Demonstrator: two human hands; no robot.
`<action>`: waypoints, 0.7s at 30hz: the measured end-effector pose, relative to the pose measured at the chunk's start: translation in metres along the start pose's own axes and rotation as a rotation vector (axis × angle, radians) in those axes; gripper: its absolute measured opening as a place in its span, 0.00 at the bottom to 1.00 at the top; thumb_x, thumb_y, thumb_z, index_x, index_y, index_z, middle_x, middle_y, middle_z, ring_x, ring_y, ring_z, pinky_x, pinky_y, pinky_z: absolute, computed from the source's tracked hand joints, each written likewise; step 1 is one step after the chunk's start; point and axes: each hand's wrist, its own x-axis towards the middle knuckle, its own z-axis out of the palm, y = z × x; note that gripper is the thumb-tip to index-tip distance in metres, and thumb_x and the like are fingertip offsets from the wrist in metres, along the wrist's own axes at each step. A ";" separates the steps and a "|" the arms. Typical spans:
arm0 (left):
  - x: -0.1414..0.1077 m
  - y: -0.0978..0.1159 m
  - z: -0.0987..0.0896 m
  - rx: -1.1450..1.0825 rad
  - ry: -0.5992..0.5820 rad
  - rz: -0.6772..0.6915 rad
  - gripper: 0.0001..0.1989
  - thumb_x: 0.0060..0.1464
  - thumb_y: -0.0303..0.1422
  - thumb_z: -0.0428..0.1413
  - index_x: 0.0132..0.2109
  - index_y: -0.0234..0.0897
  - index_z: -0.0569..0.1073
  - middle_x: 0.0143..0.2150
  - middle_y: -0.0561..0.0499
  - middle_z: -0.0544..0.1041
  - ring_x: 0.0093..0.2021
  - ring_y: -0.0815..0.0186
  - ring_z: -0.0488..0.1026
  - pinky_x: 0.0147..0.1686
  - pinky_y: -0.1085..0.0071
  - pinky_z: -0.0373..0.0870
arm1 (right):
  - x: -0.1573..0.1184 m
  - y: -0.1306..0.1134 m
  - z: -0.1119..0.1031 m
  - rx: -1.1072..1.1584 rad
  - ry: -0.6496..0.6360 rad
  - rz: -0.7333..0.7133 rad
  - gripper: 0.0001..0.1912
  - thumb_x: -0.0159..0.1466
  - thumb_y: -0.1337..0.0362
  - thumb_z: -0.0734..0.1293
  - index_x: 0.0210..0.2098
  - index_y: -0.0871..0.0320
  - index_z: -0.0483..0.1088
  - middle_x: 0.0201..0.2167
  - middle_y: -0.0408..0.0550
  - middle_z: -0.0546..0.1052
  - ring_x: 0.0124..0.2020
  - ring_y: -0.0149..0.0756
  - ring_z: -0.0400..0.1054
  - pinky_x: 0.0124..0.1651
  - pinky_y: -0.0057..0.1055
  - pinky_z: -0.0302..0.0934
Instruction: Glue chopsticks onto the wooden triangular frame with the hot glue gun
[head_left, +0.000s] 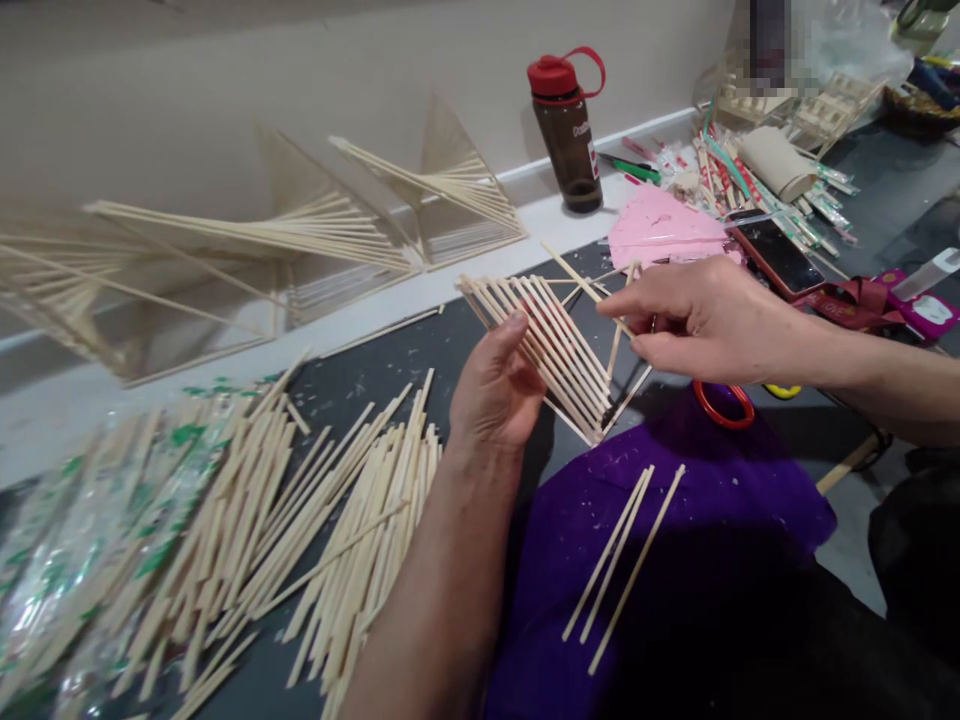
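My left hand (pixel 501 385) is closed on the left side of a small frame of thin wooden sticks (pixel 559 350), its thumb lying over the row of parallel sticks. The frame is tilted above the dark table. At its upper right, my right hand (pixel 690 315) pinches a loose-looking stick (pixel 574 270) that slants across the frame's back; the fingertips partly hide its lower end. Three separate sticks (pixel 636 570) lie on the purple cloth (pixel 720 490) below the hands.
Piles of sticks (pixel 360 540) and plastic-wrapped sticks (pixel 112 520) cover the lower left. Finished-looking stick structures (pixel 300 230) stand along the wall. Behind the hands are a bottle (pixel 566 135), pink sheet (pixel 667 225) and phone (pixel 776 252); red scissor handles (pixel 724 420) lie nearby.
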 end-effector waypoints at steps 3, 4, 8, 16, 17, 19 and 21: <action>0.002 0.002 0.001 0.040 0.014 -0.018 0.10 0.48 0.36 0.64 0.40 0.41 0.79 0.37 0.52 0.82 0.45 0.60 0.78 0.40 0.69 0.76 | -0.003 0.003 0.007 -0.101 -0.027 -0.006 0.17 0.61 0.73 0.59 0.46 0.61 0.73 0.36 0.49 0.74 0.38 0.35 0.66 0.43 0.32 0.60; 0.002 0.003 0.001 0.051 0.018 -0.022 0.09 0.49 0.36 0.63 0.39 0.41 0.79 0.38 0.51 0.83 0.46 0.59 0.78 0.40 0.68 0.76 | -0.004 0.005 0.008 -0.133 -0.026 0.003 0.17 0.61 0.73 0.58 0.46 0.62 0.73 0.38 0.51 0.74 0.39 0.36 0.66 0.44 0.33 0.60; 0.002 0.003 0.001 0.057 0.004 -0.037 0.11 0.48 0.35 0.64 0.40 0.42 0.79 0.39 0.51 0.83 0.49 0.57 0.77 0.41 0.67 0.77 | -0.004 0.005 0.003 -0.230 -0.014 0.034 0.17 0.63 0.72 0.58 0.47 0.62 0.71 0.40 0.53 0.72 0.41 0.39 0.67 0.45 0.36 0.60; 0.007 0.001 0.003 0.042 -0.019 -0.023 0.11 0.46 0.38 0.65 0.37 0.39 0.79 0.40 0.49 0.83 0.49 0.55 0.78 0.44 0.65 0.77 | 0.003 -0.004 0.000 -0.292 -0.034 -0.022 0.14 0.65 0.71 0.57 0.43 0.61 0.73 0.35 0.50 0.72 0.38 0.36 0.66 0.43 0.34 0.61; 0.008 0.000 0.004 0.046 -0.018 -0.027 0.11 0.46 0.38 0.64 0.37 0.38 0.79 0.40 0.48 0.83 0.49 0.55 0.78 0.44 0.65 0.77 | 0.003 -0.002 0.006 -0.288 -0.026 -0.048 0.14 0.64 0.72 0.56 0.43 0.62 0.73 0.34 0.50 0.72 0.38 0.35 0.66 0.42 0.33 0.60; 0.008 0.000 0.006 0.050 -0.008 -0.037 0.12 0.46 0.39 0.64 0.36 0.38 0.78 0.40 0.47 0.83 0.48 0.55 0.78 0.43 0.64 0.78 | 0.002 0.003 0.019 -0.296 0.017 -0.091 0.14 0.64 0.73 0.56 0.43 0.64 0.72 0.34 0.51 0.71 0.36 0.34 0.64 0.39 0.32 0.59; 0.007 0.000 0.007 0.039 0.010 -0.044 0.12 0.46 0.39 0.64 0.37 0.38 0.78 0.40 0.47 0.83 0.48 0.55 0.78 0.42 0.64 0.78 | -0.001 0.008 0.031 -0.323 0.081 -0.115 0.14 0.65 0.73 0.56 0.42 0.65 0.72 0.34 0.51 0.71 0.33 0.33 0.63 0.35 0.30 0.57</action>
